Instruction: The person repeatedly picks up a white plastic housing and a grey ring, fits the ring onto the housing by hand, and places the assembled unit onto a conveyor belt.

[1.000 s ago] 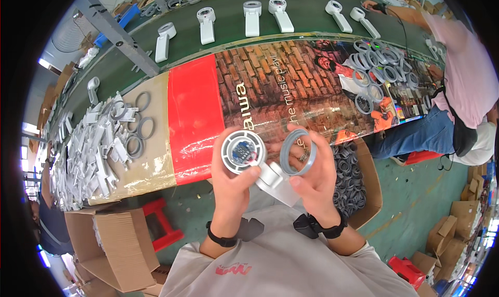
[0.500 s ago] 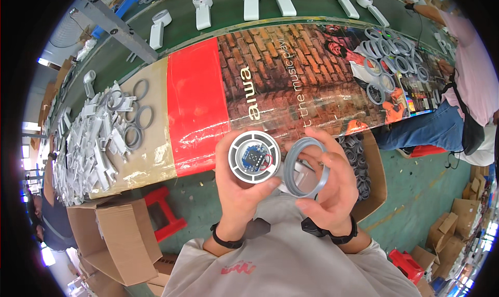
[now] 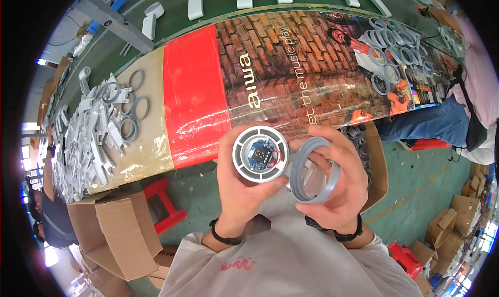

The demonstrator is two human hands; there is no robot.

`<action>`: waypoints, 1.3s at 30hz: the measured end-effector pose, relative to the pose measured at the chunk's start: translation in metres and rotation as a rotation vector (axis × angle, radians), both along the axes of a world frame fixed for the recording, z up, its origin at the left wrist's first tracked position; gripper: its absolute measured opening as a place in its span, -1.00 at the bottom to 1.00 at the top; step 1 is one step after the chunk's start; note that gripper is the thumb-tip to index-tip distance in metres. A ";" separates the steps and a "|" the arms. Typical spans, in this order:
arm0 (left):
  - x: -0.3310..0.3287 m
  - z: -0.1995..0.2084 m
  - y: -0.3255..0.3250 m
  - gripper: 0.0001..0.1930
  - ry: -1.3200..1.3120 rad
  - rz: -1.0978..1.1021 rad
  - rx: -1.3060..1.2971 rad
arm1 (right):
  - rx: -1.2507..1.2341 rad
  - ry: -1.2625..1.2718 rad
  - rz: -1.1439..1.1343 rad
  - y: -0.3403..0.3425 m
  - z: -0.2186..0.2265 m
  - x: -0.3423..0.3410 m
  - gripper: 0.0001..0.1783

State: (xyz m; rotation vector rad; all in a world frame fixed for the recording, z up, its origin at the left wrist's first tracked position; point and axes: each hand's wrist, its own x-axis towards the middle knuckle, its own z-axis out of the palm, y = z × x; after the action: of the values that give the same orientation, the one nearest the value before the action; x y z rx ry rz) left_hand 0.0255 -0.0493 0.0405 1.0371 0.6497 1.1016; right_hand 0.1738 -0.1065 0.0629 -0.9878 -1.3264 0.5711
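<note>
My left hand (image 3: 241, 193) is wrapped round a white handheld device (image 3: 260, 179), its round spoked head facing up. Inside the head sit a small blue circuit board (image 3: 256, 162) and red wires. Beside it, my right hand (image 3: 349, 185) grips a grey plastic ring (image 3: 297, 177), fingers on its far side and thumb at its near edge. The ring stands tilted, a little apart from the round head. The device's handle is mostly hidden behind the ring and my fingers.
A printed sheet (image 3: 195, 94) covers the worktable before me. White plastic parts (image 3: 86, 151) pile up at left, with grey rings (image 3: 140, 108) by them; more rings (image 3: 397, 42) lie at right. A green conveyor (image 3: 221, 5) carries white devices. Cardboard boxes (image 3: 125, 234) flank me; a co-worker (image 3: 478, 84) is at right.
Both hands have shifted slightly to the right in the picture, still holding the device and the ring. The table and conveyor appear a little higher in view.
</note>
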 end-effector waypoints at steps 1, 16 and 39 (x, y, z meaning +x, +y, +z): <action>-0.001 0.000 0.001 -0.17 0.019 -0.004 0.000 | 0.018 -0.037 0.011 0.001 -0.001 0.000 -0.24; 0.007 -0.009 -0.005 -0.21 0.074 0.125 0.064 | -0.004 0.027 -0.028 -0.001 -0.005 -0.003 -0.23; 0.015 0.020 0.004 -0.39 0.769 0.450 0.912 | -0.193 -0.562 0.084 0.011 0.042 0.002 -0.33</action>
State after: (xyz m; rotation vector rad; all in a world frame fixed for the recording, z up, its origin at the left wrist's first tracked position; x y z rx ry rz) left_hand 0.0410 -0.0453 0.0601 2.2381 1.0522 1.4265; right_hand 0.1757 -0.0955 0.1047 -1.3152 -1.8401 0.5093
